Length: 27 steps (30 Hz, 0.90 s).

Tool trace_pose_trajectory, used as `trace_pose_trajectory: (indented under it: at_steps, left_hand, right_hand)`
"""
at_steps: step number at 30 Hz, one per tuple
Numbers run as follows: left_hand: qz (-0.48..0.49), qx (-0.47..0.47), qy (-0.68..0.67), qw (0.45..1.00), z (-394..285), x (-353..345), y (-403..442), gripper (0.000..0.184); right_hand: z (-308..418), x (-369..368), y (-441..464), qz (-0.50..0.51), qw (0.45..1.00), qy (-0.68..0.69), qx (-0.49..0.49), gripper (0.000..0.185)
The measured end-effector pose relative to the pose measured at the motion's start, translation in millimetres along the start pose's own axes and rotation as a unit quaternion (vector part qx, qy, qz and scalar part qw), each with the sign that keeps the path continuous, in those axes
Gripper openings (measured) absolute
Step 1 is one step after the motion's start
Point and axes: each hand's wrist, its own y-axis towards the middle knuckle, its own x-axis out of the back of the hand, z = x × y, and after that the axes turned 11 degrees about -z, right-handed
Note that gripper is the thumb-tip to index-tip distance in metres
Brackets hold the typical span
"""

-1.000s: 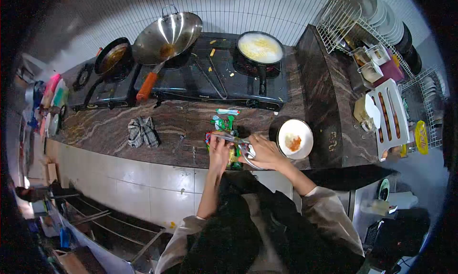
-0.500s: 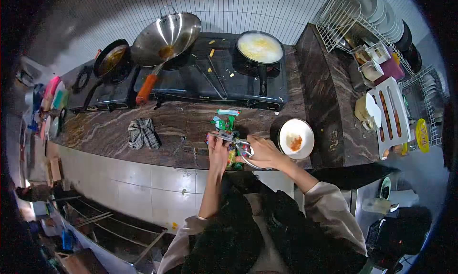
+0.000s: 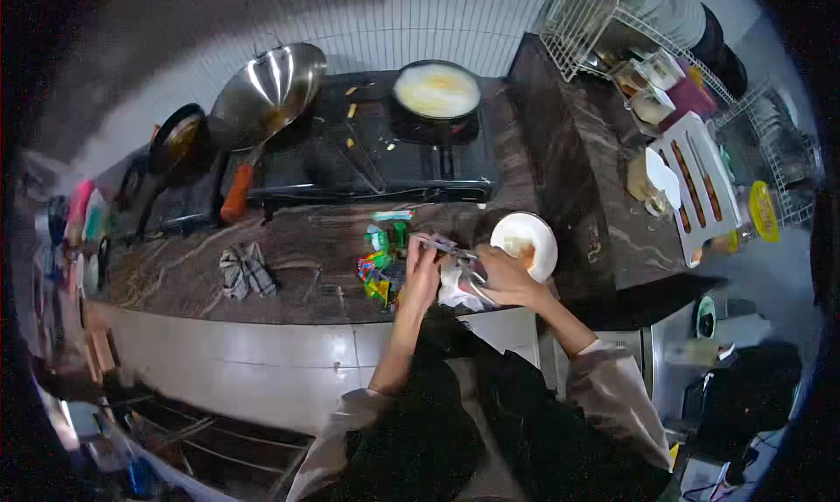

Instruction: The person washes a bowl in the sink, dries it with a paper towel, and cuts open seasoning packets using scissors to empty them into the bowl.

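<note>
At the counter's front edge, my left hand (image 3: 422,275) is closed, its fingertips on a blurred silvery item (image 3: 444,242). My right hand (image 3: 509,276) is closed around what look like scissors (image 3: 476,277), mostly hidden by the fingers. Beneath and between the hands is a crumpled white item (image 3: 458,290). Colourful green, red and yellow packets (image 3: 376,266) lie left of my left hand. Just behind my right hand stands a white bowl (image 3: 541,244) with something orange-brown inside, partly covered by the hand.
Behind are a black stove (image 3: 350,165), a pan of whitish liquid (image 3: 437,91), a wok (image 3: 280,87), a dark pan (image 3: 179,139) and tongs (image 3: 360,165). A checked cloth (image 3: 247,270) lies left. Sausages rest on a white tray (image 3: 700,183) at right, near a dish rack (image 3: 577,30).
The view has shifted, so the stove and counter items sit further left. My hands have moved nearer the bowl, uncovering more of the packets, and the crumpled white item now shows between them.
</note>
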Motion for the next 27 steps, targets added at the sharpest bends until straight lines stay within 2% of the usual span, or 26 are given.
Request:
trace_pose_trajectory:
  at_steps: [6,10,13,17,22,25,27]
  left_hand:
    - [0.082,0.093,0.038,0.992,60,-46,17,0.036]
    - [0.1,0.149,0.061,0.982,97,-62,21,0.038]
    - [0.104,0.149,0.093,0.979,104,-70,20,0.019]
    - [0.084,0.188,0.099,0.974,111,-79,18,0.017]
    - [0.114,0.184,0.109,0.97,121,-82,22,0.014]
    - [0.124,0.179,0.118,0.969,131,-77,32,0.01]
    - [0.122,0.184,0.119,0.968,134,-79,35,0.01]
  right_hand:
    - [-46,26,-43,-0.079,0.992,0.003,-0.096,0.062]
    - [-89,18,-61,-0.135,0.987,0.009,-0.092,0.063]
    - [-87,25,-68,-0.134,0.981,-0.027,-0.137,0.055]
    - [-102,24,-73,-0.104,0.982,-0.003,-0.157,0.05]
    - [-121,21,-74,-0.117,0.984,-0.002,-0.135,0.047]
    - [-113,26,-72,-0.09,0.98,-0.015,-0.177,0.044]
    - [-116,25,-72,-0.104,0.978,0.002,-0.183,0.049]
